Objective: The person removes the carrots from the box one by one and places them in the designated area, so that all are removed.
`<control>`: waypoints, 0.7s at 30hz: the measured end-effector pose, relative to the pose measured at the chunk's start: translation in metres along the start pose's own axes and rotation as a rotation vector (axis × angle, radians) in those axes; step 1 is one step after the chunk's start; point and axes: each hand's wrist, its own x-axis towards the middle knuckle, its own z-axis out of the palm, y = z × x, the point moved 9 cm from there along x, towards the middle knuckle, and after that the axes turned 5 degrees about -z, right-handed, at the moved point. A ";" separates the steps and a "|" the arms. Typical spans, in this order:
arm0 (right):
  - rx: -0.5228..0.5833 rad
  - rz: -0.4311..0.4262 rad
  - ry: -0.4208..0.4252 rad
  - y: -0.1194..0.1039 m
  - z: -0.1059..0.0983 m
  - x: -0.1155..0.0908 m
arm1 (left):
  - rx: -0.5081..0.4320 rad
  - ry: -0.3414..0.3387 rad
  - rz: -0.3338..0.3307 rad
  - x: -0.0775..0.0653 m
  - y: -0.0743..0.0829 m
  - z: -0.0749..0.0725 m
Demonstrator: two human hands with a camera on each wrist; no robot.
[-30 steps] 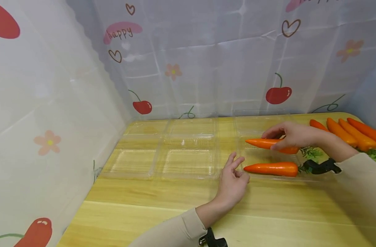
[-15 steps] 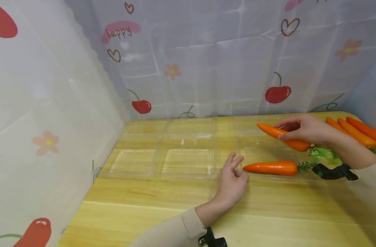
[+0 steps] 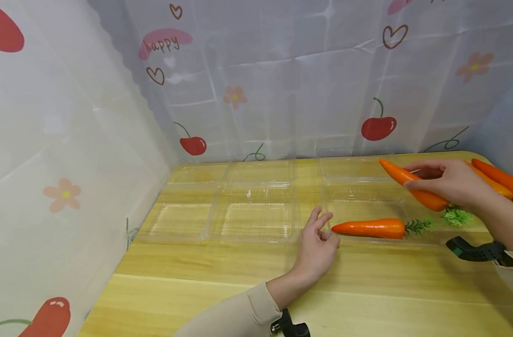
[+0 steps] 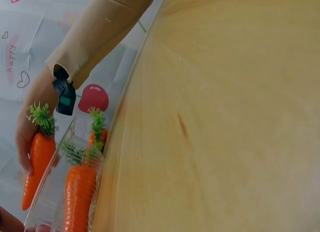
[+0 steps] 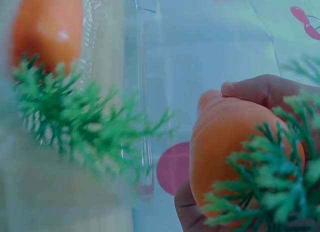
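Note:
My right hand (image 3: 454, 182) grips an orange carrot (image 3: 426, 199) with green leaves, held tilted in the air, tip up and to the left. In the right wrist view the thumb and fingers wrap this carrot (image 5: 235, 147), its leaves nearest the camera. A second carrot (image 3: 372, 228) lies along the near side of a clear plastic container (image 3: 344, 210), its leaves sticking out over the right rim. At that container's near left corner, my left hand (image 3: 317, 248) pinches the edge between thumb and forefinger, other fingers raised. The left wrist view shows the carrot (image 4: 80, 197) inside the container.
Two more clear containers (image 3: 256, 222) (image 3: 180, 222) stand to the left in a row, lids opened toward the back. Several carrots (image 3: 502, 178) lie at the table's right end, partly behind my right hand. A printed curtain (image 3: 281, 103) backs the wooden table (image 3: 239, 290).
My right hand has lifted the carrot from over the container and carried it right, tilting its tip upward. The left hand and the other carrot in the container have stayed put.

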 end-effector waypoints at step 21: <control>-0.059 0.119 0.209 0.072 -0.020 -0.044 | 0.004 -0.006 -0.003 0.000 0.001 0.000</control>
